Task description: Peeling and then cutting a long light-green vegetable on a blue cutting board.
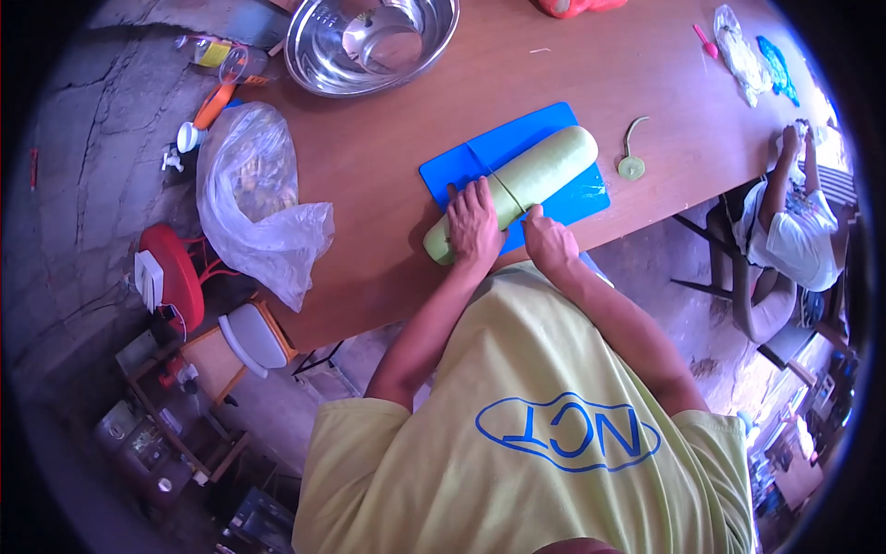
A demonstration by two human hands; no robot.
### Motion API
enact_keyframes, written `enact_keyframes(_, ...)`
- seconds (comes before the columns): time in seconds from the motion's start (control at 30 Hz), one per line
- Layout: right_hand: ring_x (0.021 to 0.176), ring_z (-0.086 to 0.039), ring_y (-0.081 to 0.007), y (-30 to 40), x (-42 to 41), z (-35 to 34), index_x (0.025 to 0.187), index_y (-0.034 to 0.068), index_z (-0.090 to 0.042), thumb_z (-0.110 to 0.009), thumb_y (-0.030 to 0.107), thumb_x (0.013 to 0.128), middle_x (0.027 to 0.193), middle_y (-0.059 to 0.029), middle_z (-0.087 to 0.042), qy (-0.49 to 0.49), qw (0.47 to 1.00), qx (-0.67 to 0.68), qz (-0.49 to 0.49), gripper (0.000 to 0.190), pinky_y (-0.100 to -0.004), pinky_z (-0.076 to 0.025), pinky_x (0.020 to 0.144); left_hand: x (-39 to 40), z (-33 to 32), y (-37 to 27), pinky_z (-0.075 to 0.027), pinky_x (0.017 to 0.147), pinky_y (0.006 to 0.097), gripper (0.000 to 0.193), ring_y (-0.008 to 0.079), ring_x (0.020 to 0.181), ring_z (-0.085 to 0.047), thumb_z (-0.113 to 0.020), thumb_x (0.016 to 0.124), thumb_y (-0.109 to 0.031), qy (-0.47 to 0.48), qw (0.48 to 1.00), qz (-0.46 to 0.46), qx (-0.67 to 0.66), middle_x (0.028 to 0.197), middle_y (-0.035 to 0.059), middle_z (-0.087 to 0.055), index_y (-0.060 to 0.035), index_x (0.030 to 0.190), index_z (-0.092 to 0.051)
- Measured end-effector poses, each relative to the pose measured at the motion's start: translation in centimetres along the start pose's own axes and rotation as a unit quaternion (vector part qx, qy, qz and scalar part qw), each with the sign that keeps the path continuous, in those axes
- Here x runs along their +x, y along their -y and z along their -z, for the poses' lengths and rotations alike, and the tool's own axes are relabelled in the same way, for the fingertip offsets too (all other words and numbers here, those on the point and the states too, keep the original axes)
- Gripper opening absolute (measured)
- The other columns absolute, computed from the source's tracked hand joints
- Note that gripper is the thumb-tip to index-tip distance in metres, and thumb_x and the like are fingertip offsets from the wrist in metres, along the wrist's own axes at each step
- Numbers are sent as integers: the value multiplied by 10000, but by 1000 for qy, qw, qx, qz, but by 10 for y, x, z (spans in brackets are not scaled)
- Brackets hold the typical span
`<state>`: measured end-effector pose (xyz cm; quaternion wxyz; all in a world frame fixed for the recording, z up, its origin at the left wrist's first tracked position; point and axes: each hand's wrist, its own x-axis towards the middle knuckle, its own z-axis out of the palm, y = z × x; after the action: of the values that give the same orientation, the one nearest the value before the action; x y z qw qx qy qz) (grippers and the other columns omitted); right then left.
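Observation:
A long pale-green gourd (547, 163) lies slantwise across a blue cutting board (446, 170), its near-left end reaching past the board. My left hand (476, 225) rests on the gourd with the fingers spread over it. In my right hand (550, 239) is the handle end of a knife (509, 190), whose thin blade stands across the gourd's middle, edge-on to the view; how deep it sits cannot be told. Right of the board, a cut round stem end (631, 167) of the gourd lies on the wooden table (374, 159) with its curled stem.
A steel basin (304, 52) stands at the table's far side, a clear plastic bag (249, 166) with contents at left. Small plastic bags (740, 59) and a pink spoon (709, 48) lie at far right. Another person (796, 235) sits beyond the table's right part.

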<state>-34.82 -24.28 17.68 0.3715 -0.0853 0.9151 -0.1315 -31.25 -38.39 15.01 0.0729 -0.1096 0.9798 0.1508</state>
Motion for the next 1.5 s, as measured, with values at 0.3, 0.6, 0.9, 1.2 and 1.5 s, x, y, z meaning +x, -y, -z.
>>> enact_keyframes(0.3, 956, -692, -436, -7, -27, 12, 1074, -2, -492, -481, 272, 1033, 991, -268, -703, 27, 999, -41, -14, 278, -533, -552, 818, 6, 10, -2, -386, 1074, 525, 976, 414, 1330, -449, -870, 631, -283, 51, 998, 36, -21, 1387, 172, -499, -46, 1434, -368)
enact_keyframes(0.6, 927, -695, -432, -26, 8, -30, 1044, 17, -455, -458, 295, 1042, 952, -271, -701, -9, 1000, -19, 8, 278, -537, -559, 768, 0, 7, -4, -382, 1085, 553, 971, 421, 1324, -460, -863, 640, -303, 31, 999, 29, -1, 1392, 166, -502, -51, 1436, -368)
enact_keyframes(0.9, 861, -703, -435, -42, 21, -56, 1048, 38, -443, -445, 309, 1044, 891, -263, -704, -43, 999, -10, 31, 271, -532, -562, 716, -1, 5, -6, -399, 1072, 523, 980, 394, 1297, -486, -871, 615, -328, 10, 999, 24, 24, 1379, 160, -511, -61, 1421, -382)
enact_keyframes(1.2, 796, -707, -428, -58, 12, -70, 1042, 51, -437, -443, 306, 1045, 817, -246, -703, -71, 997, -15, 37, 254, -529, -557, 668, 0, 6, -5, -431, 1036, 502, 986, 307, 1229, -543, -890, 596, -347, -15, 999, 14, 46, 1326, 130, -533, -69, 1405, -398)
enact_keyframes(1.5, 727, -701, -425, -88, 7, -90, 1063, 18, -429, -460, 206, 1016, 763, -249, -683, -102, 992, -31, 74, 196, -539, -542, 595, 2, 5, -3, -439, 1031, 517, 978, 344, 1237, -536, -894, 561, -347, 22, 1000, 8, -2, 1297, 140, -559, -81, 1368, -412)
